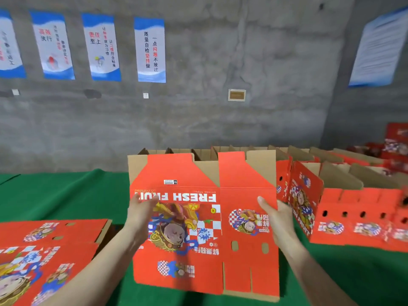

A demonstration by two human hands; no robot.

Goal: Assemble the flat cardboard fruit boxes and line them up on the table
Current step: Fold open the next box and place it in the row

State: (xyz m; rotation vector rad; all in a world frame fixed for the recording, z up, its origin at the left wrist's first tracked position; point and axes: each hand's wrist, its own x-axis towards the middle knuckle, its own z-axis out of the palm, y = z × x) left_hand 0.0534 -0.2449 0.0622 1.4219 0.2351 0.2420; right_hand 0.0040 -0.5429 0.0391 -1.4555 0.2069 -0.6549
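Observation:
A flat red cardboard fruit box (240,186), printed FRESH FRUIT upside down, stands upright in front of me over the green table (61,195). My left hand (141,212) lies with straight fingers against its left front face. My right hand (278,215) grips its right edge, thumb on the front. A stack of flat red boxes (44,250) lies at the lower left. Several assembled red boxes (353,208) with open brown flaps stand in a row at the right.
More open boxes (198,152) stand behind the held one against the grey concrete wall. Posters (150,49) hang on that wall. A pile of red boxes (395,142) sits at the far right.

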